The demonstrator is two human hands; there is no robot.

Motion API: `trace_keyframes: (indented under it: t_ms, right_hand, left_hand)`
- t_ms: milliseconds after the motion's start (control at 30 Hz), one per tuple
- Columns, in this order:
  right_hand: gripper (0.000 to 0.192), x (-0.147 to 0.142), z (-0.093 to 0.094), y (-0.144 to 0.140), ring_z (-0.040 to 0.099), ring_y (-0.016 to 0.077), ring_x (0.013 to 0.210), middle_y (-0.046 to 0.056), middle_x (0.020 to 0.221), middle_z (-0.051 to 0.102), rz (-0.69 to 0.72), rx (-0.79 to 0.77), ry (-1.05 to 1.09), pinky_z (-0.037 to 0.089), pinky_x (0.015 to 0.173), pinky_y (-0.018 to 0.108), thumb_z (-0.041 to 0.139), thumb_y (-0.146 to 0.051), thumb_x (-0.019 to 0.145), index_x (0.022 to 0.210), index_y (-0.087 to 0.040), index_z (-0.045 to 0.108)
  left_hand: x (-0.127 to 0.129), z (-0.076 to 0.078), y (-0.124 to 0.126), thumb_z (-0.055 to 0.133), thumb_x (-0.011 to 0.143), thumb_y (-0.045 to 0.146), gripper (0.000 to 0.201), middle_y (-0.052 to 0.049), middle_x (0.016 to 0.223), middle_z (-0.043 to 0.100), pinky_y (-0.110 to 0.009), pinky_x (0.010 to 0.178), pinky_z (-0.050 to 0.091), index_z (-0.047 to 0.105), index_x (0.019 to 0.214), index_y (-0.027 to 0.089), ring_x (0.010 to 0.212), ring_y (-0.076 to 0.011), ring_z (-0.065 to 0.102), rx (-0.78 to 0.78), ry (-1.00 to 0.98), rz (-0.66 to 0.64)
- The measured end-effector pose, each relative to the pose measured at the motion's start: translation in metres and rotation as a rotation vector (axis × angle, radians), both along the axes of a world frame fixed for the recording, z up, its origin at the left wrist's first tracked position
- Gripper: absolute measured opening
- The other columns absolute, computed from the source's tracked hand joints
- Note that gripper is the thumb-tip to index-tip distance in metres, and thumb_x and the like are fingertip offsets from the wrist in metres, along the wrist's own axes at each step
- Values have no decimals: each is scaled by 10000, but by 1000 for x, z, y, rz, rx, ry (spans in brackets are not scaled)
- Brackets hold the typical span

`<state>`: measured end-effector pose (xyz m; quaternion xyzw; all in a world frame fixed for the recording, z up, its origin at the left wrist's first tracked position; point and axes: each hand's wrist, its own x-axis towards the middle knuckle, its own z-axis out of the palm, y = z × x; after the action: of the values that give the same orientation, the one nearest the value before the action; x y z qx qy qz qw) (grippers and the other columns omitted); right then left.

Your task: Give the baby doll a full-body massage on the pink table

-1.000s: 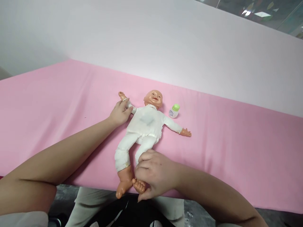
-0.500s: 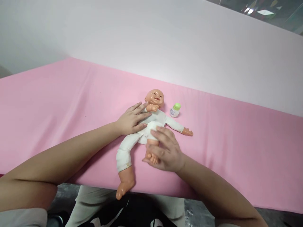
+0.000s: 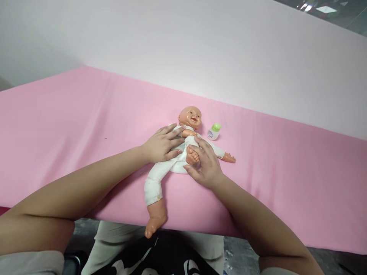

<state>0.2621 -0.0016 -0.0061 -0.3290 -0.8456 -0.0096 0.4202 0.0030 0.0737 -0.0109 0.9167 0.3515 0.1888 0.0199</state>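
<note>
A baby doll [image 3: 190,117] with a bare plastic head and a white cloth body lies on its back on the pink sheet. My left hand [image 3: 163,144] rests flat on its torso, fingers spread, with the tips by the arm bent across its chest. My right hand [image 3: 207,163] holds the bent leg by the foot [image 3: 192,156], pressing it up toward the belly, thumb below and fingers along the outer side. The doll's other leg [image 3: 155,194] stretches toward the table's near edge. Part of the raised leg is hidden behind my right fingers.
A small white bottle with a green cap [image 3: 213,132] stands beside the doll's outstretched arm [image 3: 229,157]. The pink sheet [image 3: 286,172] covers the table up to a pale wall [image 3: 183,46]. My lap is below the near edge.
My right hand has pushed the doll's leg up and away from me, folding it onto the belly. My left hand stays on the torso. The view has shifted slightly.
</note>
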Motion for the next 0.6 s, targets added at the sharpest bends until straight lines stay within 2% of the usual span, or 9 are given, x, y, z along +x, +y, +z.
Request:
trace_keyframes:
  t_ms: [100,200,300,400,467,600]
  right_hand:
    - [530,2,2,-6,549,397,1457,177,1544,580,28,51,-14,487,1177,646,734,-487,931,1392,-255,614]
    - [493,-2,8,-20,555,389,1454,106,1411,708,76,157,-58,408,1239,640,809,-470,883,1320,-293,667]
    - [395,-11,15,-38,602,336,1410,42,1251,796,203,219,-90,320,1306,586,823,-458,872,1210,-295,700]
    - [340,-22,15,-50,673,269,1295,26,1154,816,421,144,-138,392,1257,491,787,-518,892,1093,-256,706]
    - [403,-27,10,-54,708,242,1191,30,1075,817,548,49,-177,473,1150,440,761,-606,894,1030,-232,700]
    - [547,-32,-4,-56,718,198,909,26,894,766,650,-227,-333,527,954,387,744,-762,846,902,-223,669]
  left_hand:
    - [-2,-3,2,535,1002,614,677,-95,1808,262,-631,1326,247,596,1580,264,1659,-441,220,-21,-83,47]
    - [-6,-5,6,481,1029,615,691,-127,1797,276,-598,1324,270,543,1616,255,1643,-400,288,-51,-169,130]
    - [-12,-7,13,411,1052,616,729,-161,1765,331,-575,1322,285,470,1659,216,1642,-374,297,-86,-272,262]
    - [-18,-11,25,398,1046,626,804,-194,1739,363,-569,1320,288,370,1705,166,1629,-372,316,-158,-382,453]
    - [-23,-15,33,417,1037,615,833,-220,1693,426,-582,1292,325,334,1717,140,1585,-388,381,-228,-435,566]
    - [-29,-22,48,464,1035,575,757,-187,1517,611,-586,1196,438,406,1693,205,1404,-376,571,-328,-568,652]
